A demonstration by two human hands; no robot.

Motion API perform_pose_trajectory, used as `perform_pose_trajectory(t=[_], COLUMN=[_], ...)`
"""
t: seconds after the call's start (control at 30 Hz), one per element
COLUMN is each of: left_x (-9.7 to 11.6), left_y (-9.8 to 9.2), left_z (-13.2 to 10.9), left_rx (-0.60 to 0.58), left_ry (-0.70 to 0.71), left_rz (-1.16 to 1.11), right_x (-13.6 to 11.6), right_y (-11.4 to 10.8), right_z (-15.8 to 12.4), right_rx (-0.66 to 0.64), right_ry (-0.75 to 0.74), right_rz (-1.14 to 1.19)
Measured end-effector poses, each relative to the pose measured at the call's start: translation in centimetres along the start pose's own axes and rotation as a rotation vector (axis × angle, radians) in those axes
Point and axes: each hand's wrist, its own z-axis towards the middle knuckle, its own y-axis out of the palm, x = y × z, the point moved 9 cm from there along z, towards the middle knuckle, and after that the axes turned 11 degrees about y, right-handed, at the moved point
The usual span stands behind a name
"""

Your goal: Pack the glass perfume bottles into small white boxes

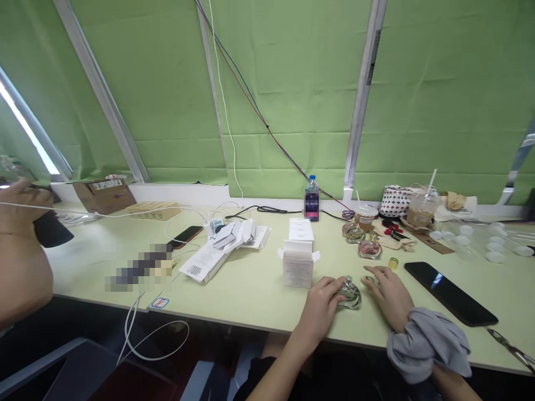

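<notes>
Glass bottle (pixel 353 298) held at side by left hand (pixel 321 305), near front edge of pale table (pixel 242 289); right hand (pixel 392 292) loosely curled just beside, whether anything is pinched cannot be told. Bottle best steadied low, neck (pixel 348 280) left unobstructed. Open white carton (pixel 297 270) set nearby; green cloth (pixel 292 83) hung behind.

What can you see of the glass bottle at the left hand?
The bottle is squat and rounded, of clear, greenish-looking glass, with a silvery neck. It is on the pale table, near the front edge, right of the open white box. Fingers of the left hand hold its left side; the right hand is apart. I can't tell whether it stands upright or leans.
</notes>
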Motion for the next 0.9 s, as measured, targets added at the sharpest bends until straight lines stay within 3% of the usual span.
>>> perform_pose_trajectory(t=[0.1,0.27,0.47,0.73,0.9], left_x=[0.0,-0.1,-0.5,0.3,0.6], left_y=[-0.2,-0.2,-0.3,-0.4,-0.2], left_z=[0.0,0.0,-0.3,-0.1,0.0], left_rx=[0.012,0.028,0.065,0.033,0.02], left_ry=[-0.018,-0.035,-0.051,-0.009,0.028], left_rz=[-0.015,-0.045,-0.045,-0.021,-0.005], right_x=[0.3,-0.7,-4.1,-4.8,-6.3], right_y=[0.8,-3.0,-4.2,-4.2,-4.6], right_z=[-0.1,-0.5,-1.8,-2.4,-2.4], right_rx=[-0.101,0.037,-0.019,0.002,-0.002], right_ry=[0.068,0.161,0.18,0.128,-0.006], right_rz=[0.06,0.383,0.855,0.676,0.61])
